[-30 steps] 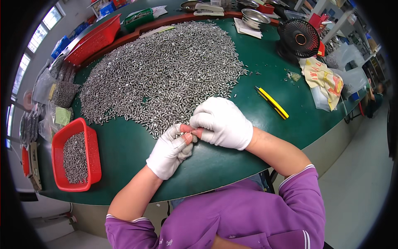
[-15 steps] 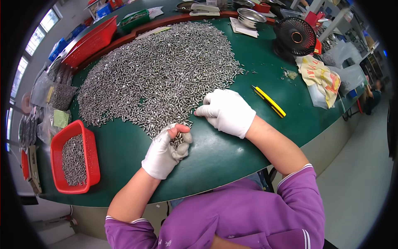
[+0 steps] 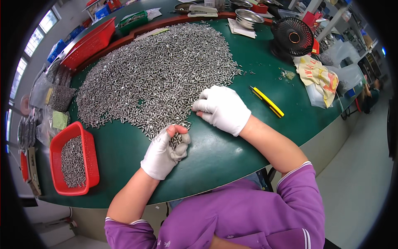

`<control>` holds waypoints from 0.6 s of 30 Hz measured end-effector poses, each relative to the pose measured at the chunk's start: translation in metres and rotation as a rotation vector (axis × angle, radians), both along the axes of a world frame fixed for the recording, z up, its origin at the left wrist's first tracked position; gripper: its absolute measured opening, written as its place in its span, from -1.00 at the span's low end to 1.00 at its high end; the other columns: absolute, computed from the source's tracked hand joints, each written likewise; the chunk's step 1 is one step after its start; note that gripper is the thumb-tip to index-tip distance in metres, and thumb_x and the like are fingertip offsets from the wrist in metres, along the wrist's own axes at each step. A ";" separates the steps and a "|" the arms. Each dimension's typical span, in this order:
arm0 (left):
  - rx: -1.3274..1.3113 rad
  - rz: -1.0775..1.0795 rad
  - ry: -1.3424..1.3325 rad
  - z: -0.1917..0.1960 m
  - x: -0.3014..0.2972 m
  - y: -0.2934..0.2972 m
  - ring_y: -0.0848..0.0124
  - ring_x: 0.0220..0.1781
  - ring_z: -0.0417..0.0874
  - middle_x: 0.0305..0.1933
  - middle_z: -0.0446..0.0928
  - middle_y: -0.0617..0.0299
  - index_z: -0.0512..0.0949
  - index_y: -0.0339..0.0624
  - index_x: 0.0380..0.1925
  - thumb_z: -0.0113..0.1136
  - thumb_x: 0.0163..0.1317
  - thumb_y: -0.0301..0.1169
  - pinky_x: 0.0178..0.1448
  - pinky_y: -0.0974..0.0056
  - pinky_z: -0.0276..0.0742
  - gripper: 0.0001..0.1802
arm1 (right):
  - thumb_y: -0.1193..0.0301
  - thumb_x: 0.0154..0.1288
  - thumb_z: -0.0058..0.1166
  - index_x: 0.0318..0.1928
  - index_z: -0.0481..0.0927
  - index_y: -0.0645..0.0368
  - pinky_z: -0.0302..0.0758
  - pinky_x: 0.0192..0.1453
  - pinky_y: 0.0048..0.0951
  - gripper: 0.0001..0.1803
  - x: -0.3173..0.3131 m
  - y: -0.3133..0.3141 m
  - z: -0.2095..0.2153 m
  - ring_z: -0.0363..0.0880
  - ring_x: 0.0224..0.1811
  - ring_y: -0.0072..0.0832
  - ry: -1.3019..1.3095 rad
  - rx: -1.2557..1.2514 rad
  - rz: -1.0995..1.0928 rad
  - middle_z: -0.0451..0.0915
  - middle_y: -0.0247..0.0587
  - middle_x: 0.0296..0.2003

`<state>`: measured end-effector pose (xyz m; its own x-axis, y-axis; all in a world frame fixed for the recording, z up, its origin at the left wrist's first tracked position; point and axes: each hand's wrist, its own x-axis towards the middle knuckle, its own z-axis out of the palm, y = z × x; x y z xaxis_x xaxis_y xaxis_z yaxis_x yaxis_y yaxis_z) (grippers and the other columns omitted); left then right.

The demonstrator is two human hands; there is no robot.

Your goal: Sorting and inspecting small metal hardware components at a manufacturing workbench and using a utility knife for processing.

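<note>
A wide heap of small silvery metal pins covers the middle of the green table. My left hand, in a white glove with bare fingertips showing, is cupped at the heap's near edge. Its curled fingers hold several of the pins. My right hand, gloved the same way, reaches the heap's right edge with fingers bent and pressed together. Whatever may be between those fingertips is too small to make out.
A red plastic basket with more pins stands at the left. To the right lie a yellow utility knife and a yellow printed cloth. A black fan and a metal bowl stand at the back right. A larger red basket leans at the back left.
My right hand has shifted slightly left and away from me along the heap's edge. The left hand stays in nearly the same place, its fingers a little more curled over the pins.
</note>
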<state>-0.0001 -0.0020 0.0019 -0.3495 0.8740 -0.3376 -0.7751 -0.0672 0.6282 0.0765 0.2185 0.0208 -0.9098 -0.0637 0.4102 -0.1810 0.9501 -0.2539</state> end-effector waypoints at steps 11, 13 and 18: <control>-0.016 0.000 0.033 0.001 0.001 0.000 0.57 -0.49 0.30 -0.27 0.48 0.29 0.50 -0.09 -0.11 0.12 0.38 -0.08 -0.38 0.44 0.24 -0.67 | 0.35 0.09 0.24 -0.32 0.67 0.03 0.52 -0.15 -0.25 -0.88 -0.001 -0.001 -0.006 0.57 -0.26 -0.24 -0.150 -0.046 -0.049 0.58 -0.28 -0.39; 0.011 0.001 0.014 -0.001 0.001 0.000 0.61 -0.50 0.30 -0.28 0.51 0.31 0.50 -0.07 -0.11 0.17 0.37 -0.20 -0.40 0.48 0.22 -0.76 | 0.36 0.10 0.26 -0.34 0.65 0.06 0.53 -0.15 -0.27 -0.88 0.000 -0.004 -0.003 0.58 -0.24 -0.26 -0.043 -0.231 0.060 0.59 -0.28 -0.37; 0.043 -0.036 0.050 0.000 0.004 0.003 0.65 -0.52 0.27 -0.31 0.54 0.35 0.52 -0.04 -0.18 0.21 0.34 -0.34 -0.45 0.54 0.13 -0.88 | 0.32 0.09 0.31 -0.31 0.65 0.09 0.50 -0.16 -0.31 -0.82 0.006 -0.018 0.006 0.57 -0.26 -0.26 -0.049 -0.483 0.242 0.58 -0.24 -0.36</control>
<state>0.0036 0.0010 0.0023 -0.3331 0.8996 -0.2825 -0.7454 -0.0678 0.6632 0.0829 0.2002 0.0272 -0.9116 -0.0882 0.4016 -0.3566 0.6557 -0.6655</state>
